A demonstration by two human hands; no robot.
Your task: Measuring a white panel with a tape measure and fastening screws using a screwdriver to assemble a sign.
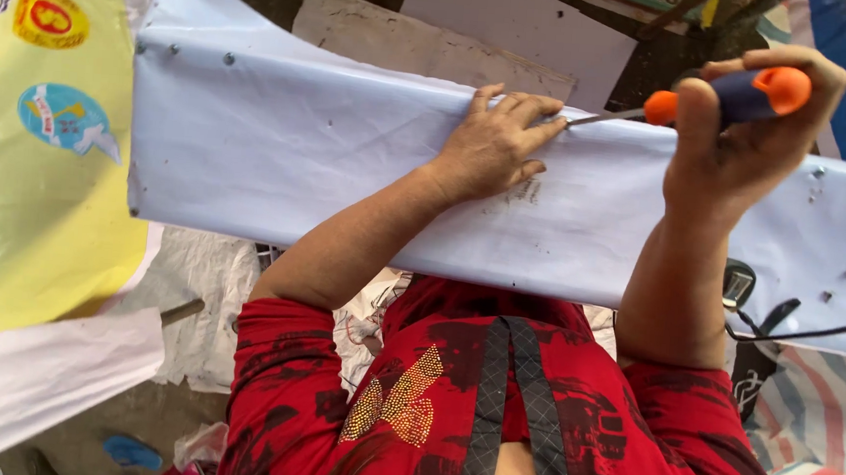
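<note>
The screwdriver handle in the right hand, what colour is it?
The screwdriver handle is orange and dark blue, seen best in the head view.

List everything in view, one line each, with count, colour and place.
Banner sheet: one, pale blue-white, stretched across the middle, small fasteners along its edges.
Screwdriver: one, orange and blue handle, metal shaft pointing at the sheet's top edge.
Yellow banner: one, yellow with round emblems, far left.
White boards: at least two, white and scuffed, on the ground beyond the sheet.
Black cable: one, lower right, below the sheet.
Striped tarp: one, red, white and blue, bottom right.
Red patterned top: one, bottom centre.
Left hand: flat on the sheet.
Right hand: gripping the screwdriver.
</note>
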